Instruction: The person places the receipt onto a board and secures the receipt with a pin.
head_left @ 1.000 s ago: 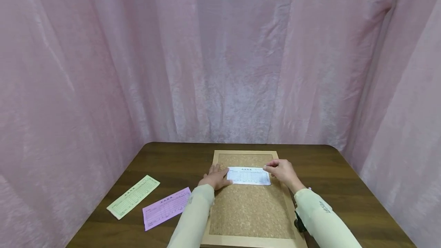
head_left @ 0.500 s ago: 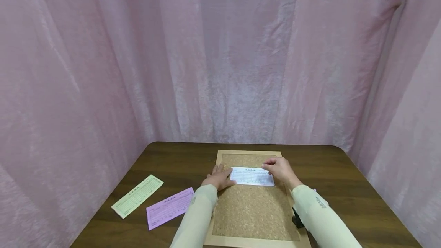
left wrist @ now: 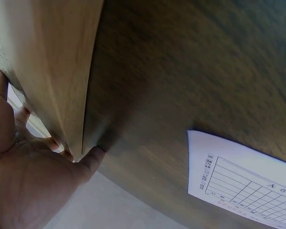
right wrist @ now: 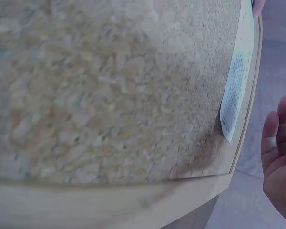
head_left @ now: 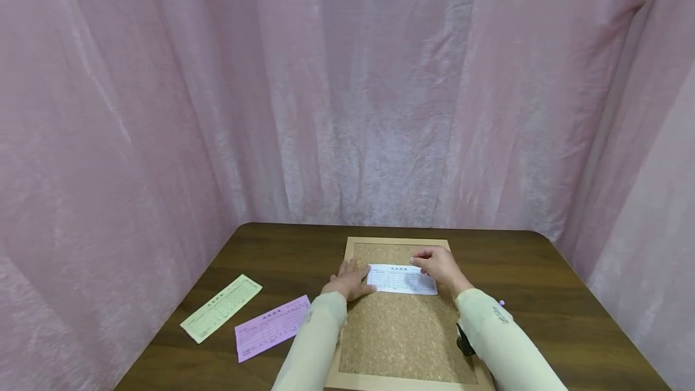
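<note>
White slip (head_left: 399, 281) on corkboard (head_left: 404, 333) | left grip (head_left: 346, 283): fingers apart, apparently steadying slip | right grip (head_left: 440, 266): pinching tiny pale item (head_left: 412, 260)

Left hand (left wrist: 35, 167) is resting against wooden board frame (left wrist: 59, 57); printed grid form (left wrist: 243, 181) is lying on wood-grain tabletop (left wrist: 181, 71), right of fingers, well apart.

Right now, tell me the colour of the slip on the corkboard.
The slip is white, clearest in the head view.
</note>
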A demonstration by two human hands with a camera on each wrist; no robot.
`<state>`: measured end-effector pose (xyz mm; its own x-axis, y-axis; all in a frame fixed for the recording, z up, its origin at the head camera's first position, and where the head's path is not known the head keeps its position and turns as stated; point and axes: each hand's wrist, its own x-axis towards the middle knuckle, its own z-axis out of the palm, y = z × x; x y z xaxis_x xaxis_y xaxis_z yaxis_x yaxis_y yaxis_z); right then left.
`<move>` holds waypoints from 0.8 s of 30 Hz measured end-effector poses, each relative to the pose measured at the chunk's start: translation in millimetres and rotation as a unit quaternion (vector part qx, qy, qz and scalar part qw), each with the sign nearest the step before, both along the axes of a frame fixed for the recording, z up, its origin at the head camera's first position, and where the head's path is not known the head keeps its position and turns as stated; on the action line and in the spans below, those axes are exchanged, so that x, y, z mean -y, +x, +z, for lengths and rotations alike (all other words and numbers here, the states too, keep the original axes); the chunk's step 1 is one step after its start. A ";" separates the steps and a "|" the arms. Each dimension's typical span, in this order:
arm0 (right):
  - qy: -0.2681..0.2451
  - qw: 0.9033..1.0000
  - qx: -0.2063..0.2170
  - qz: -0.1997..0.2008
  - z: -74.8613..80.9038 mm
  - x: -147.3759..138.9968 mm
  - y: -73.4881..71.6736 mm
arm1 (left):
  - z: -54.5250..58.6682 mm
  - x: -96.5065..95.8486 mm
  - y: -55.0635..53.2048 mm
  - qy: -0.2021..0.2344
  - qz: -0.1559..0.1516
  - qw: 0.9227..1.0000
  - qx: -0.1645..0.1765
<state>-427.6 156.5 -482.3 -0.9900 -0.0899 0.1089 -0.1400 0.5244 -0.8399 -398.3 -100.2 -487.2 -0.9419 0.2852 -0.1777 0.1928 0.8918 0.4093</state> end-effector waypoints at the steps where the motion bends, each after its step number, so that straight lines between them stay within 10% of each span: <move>1: 0.001 1.000 0.002 0.000 0.3 1.3 -0.5 | 0.5 -0.1 0.5 0.000 0.001 1.000 0.001; 24: 0.006 1.000 0.000 -0.015 -9.1 20.2 -16.2 | -4.7 -0.9 -5.2 0.006 0.017 1.000 0.013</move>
